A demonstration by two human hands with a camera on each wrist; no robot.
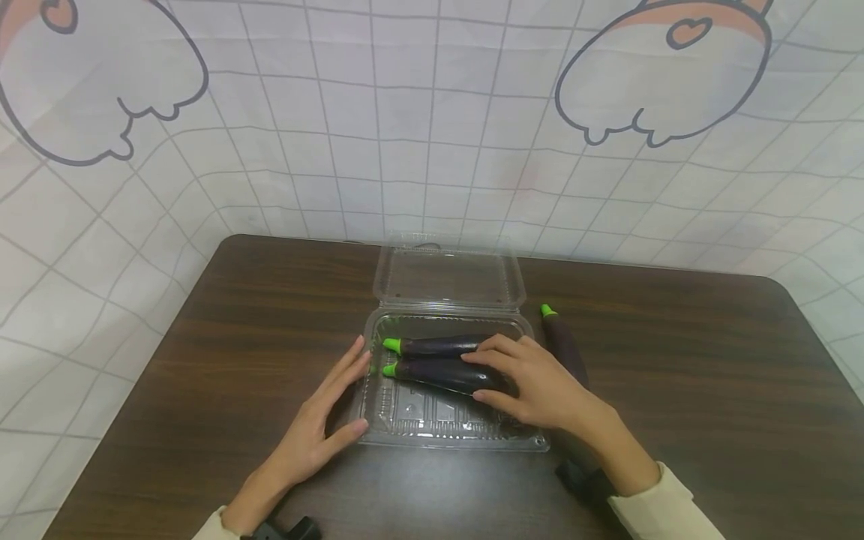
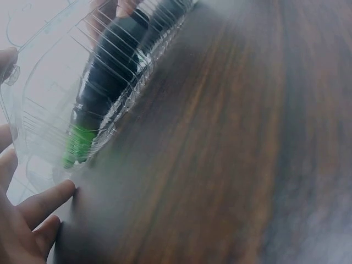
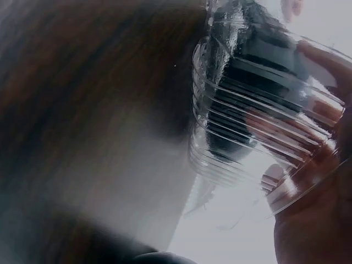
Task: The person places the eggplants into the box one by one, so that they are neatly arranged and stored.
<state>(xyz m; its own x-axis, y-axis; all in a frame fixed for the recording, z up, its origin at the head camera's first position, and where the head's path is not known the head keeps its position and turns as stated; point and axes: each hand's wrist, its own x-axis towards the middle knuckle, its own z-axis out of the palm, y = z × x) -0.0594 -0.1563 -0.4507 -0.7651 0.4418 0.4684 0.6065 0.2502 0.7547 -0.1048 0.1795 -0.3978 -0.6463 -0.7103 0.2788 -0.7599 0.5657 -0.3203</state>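
Table: dark wood-grain table (image 1: pixel 283 315), beneath everything.
Container: clear plastic container (image 1: pixel 432 416), its hinged lid (image 1: pixel 448 274) laid back on the far side.
Right hand: right hand (image 1: pixel 540 382) grips the near eggplant across its thick end, other fingers over the far one.
Left hand: left hand (image 1: pixel 316 427), fingers extended, touches the container's left wall.
Near eggplant: near eggplant (image 1: pixel 439 373) in the container, long axis left to right, stem left; glossy purple-black, widening rightward.
Far eggplant: far eggplant (image 1: pixel 439 346) just beyond it, nearly parallel, stem also left; equally dark and shiny.
Outside eggplant: outside eggplant (image 1: pixel 563 345) right of the container, stem pointing away; duller.
Stems: bright green.
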